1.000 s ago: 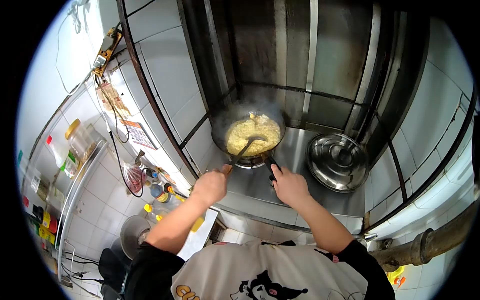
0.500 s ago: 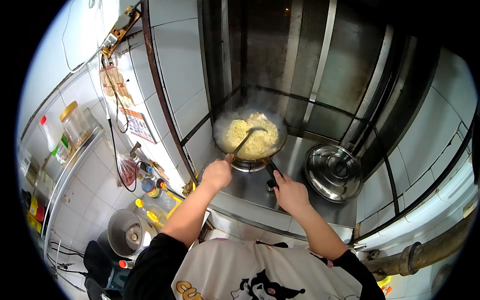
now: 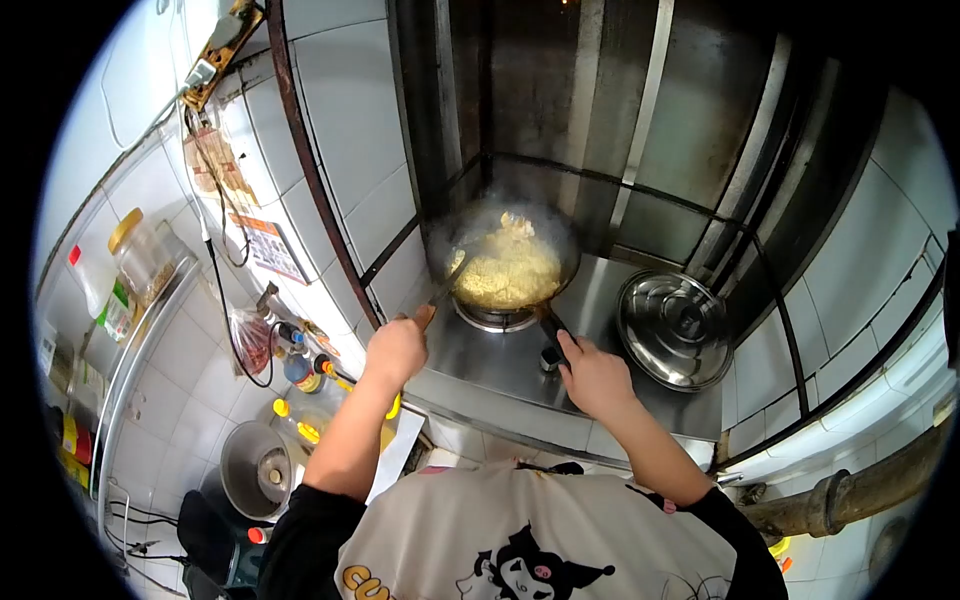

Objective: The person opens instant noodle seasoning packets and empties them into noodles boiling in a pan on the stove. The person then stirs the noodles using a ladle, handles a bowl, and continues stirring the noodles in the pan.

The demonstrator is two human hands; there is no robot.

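A dark wok point(image 3: 565, 225) sits over the burner point(image 3: 492, 321), with steam rising from it. Yellow crumbly food, like scrambled egg or fried rice point(image 3: 510, 272), lies heaped toward its near right side. My left hand point(image 3: 397, 350) is closed round the wooden-ended handle of a metal spatula point(image 3: 446, 286), whose head is at the wok's left side, partly blurred by motion and steam. Wrapped round the wok's black handle is my right hand point(image 3: 597, 378), in front of the wok.
A shiny metal lid point(image 3: 675, 330) lies on the steel counter point(image 3: 470, 365) at right. Dark metal bars frame the stove. On the left are a shelf with jars point(image 3: 140, 258), several bottles point(image 3: 300, 372) and a grey pot point(image 3: 250, 470). A pipe point(image 3: 850, 495) runs at lower right.
My left hand has drawn left with the spatula, whose head moved from the food's middle to the wok's left side. The food is gathered more to the right. My right hand still grips the handle.
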